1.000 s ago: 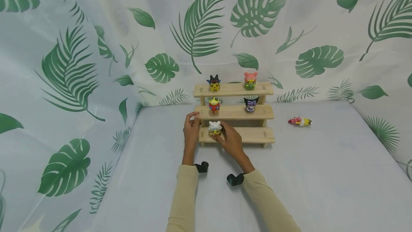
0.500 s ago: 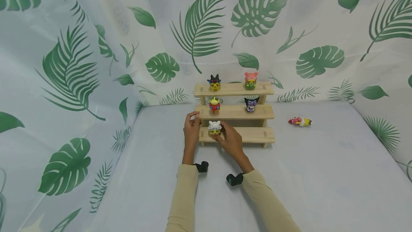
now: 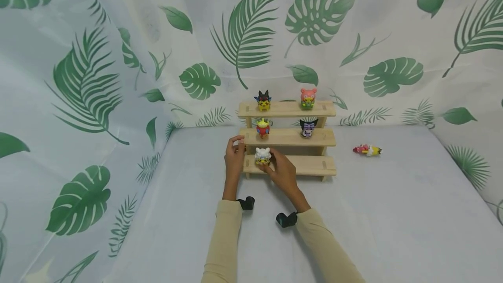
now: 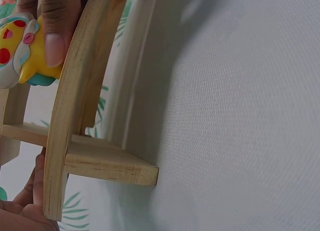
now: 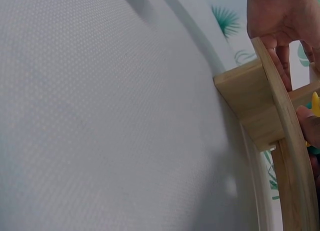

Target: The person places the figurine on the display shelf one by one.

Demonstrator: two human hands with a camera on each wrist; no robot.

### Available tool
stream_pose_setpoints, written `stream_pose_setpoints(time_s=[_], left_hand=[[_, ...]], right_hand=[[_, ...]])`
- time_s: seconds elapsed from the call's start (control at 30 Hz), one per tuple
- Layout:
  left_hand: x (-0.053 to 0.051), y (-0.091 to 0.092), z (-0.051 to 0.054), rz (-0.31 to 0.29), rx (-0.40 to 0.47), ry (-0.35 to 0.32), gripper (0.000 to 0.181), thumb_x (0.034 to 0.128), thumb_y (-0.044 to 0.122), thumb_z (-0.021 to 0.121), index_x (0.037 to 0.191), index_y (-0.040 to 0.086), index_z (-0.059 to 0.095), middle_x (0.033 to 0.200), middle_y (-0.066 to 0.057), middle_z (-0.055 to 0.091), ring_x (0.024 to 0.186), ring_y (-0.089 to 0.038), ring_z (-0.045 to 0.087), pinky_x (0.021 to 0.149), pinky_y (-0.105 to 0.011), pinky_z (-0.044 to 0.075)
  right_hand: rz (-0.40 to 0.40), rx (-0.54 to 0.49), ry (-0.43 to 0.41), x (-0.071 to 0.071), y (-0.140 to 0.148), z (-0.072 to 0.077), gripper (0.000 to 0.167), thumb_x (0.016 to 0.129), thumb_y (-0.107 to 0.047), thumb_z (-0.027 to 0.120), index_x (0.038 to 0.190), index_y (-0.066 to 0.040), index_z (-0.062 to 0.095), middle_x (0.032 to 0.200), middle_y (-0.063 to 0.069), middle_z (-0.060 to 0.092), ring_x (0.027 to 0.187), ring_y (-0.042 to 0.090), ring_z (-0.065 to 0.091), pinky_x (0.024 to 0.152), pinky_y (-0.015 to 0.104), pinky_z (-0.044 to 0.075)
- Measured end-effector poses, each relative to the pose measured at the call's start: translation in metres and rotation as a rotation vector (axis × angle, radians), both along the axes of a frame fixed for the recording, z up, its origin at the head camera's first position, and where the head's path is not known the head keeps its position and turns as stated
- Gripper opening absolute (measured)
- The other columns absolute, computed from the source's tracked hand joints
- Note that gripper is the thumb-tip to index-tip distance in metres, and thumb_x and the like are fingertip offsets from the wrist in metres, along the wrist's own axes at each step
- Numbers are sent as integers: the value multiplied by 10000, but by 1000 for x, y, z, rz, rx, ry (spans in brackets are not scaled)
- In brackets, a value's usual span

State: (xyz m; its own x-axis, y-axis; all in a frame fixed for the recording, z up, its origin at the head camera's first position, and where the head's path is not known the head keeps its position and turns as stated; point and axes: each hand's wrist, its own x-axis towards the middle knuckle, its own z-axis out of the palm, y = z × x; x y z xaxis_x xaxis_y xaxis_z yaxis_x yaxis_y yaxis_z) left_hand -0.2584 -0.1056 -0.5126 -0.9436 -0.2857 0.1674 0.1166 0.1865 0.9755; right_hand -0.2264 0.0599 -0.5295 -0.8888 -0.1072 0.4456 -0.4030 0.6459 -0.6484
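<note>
My right hand (image 3: pixel 284 170) pinches a small figurine (image 3: pixel 263 156) with a white fluffy hood and yellow body between thumb and fingers. The figurine stands upright at the left of the lowest step of a wooden three-step display shelf (image 3: pixel 306 166). In the left wrist view the right fingers cover part of the yellow figurine (image 4: pixel 35 56). At the shelf's left end my left hand (image 3: pixel 234 157) grips the wood with bent fingers. The right wrist view has this left hand (image 5: pixel 285 18) at the end of the board (image 5: pixel 287 116), some fingers behind it.
On the middle step stand a red figurine (image 3: pixel 263 129) and a black-and-purple one (image 3: pixel 308 129). The top step bears a black-eared yellow figurine (image 3: pixel 263 101) and a pink-hooded one (image 3: pixel 308 99). Another red, white and yellow figurine (image 3: pixel 367 150) lies on the white table (image 3: pixel 393 213).
The view shifts very slightly. Both hands, the white-hooded figurine and the shelf keep their places.
</note>
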Motion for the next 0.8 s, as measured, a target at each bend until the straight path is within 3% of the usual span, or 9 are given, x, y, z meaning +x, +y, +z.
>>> stream_pose_setpoints(time_s=[0.23,0.8], left_hand=[[-1,0,0,4,-6,-7,265,1006,415,519,1186,251,623,989,-135,724,911,-264,706,708,-316,519],[0,1,-1,16,-27,-21,272,1006,433,511,1190,265,620,1006,-128,732,916,-245,711,730,-342,526]], right_hand=[[-15,11,4,0,0,-1,593,755,-292,845,1258,-93,602,1105,121,705,984,280,674,782,468,527],[-17,11,-1,2,-1,0,579,776,-257,834,1272,-75,597,1159,147,696,1047,308,666,840,477,524]])
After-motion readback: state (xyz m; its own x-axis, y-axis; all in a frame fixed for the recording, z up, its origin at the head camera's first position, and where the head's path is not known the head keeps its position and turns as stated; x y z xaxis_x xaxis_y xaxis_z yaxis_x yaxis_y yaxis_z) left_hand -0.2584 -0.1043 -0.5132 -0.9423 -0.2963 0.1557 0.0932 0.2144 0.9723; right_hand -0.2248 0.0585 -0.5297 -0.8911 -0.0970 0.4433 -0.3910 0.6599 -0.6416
